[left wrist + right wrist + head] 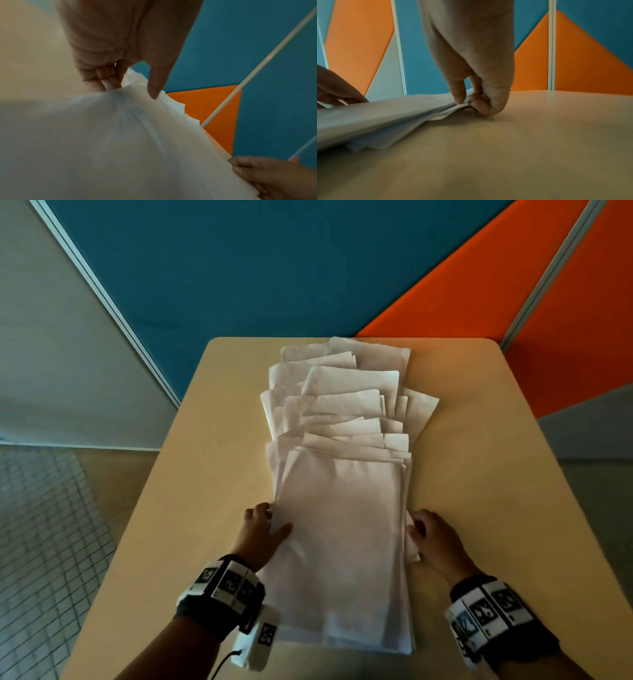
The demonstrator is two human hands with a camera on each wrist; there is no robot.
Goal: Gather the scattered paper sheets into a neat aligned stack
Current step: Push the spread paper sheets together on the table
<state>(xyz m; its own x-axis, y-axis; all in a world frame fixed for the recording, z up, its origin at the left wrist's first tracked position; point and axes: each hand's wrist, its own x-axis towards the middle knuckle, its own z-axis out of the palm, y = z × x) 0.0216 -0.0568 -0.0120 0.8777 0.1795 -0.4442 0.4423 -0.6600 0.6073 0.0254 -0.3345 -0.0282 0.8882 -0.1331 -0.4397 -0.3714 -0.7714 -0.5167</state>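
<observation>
Sheets (342,508) fanned, edges ragged | left hand (262,530) pinches left edge; right hand (433,537) pinches right

No legible text or labels

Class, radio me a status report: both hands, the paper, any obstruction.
Left hand and right hand pinch the side edges of the paper sheets. Far sheets fanned, unaligned. Table shows nothing in the way.

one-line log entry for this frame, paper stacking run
phase: squaring | left hand: grips left edge of paper sheets | right hand: pinches right edge | far sheets: fanned, misaligned | surface: table
</observation>
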